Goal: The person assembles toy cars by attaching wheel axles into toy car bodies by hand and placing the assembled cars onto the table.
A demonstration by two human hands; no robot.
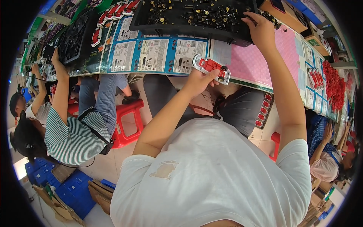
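Note:
My left hand (200,82) grips a toy car (211,66) near the table's front edge. The car lies underside up, with a red base, a white body and a black wheel pair showing at its near end. Up at the right end of a black tray (181,29), my right hand (261,31) has its fingers bent together over the rim. Whatever is between those fingertips is too small to make out. Many loose wheel axles (206,16) with black and yellow wheels fill the tray.
Printed card sheets (153,55) and a pink mat (278,56) cover the table. Red parts (334,85) are heaped at the right; red-white cars (117,11) stand at the back left. A co-worker (77,132) sits left beside a red stool (128,123), another person (327,151) right.

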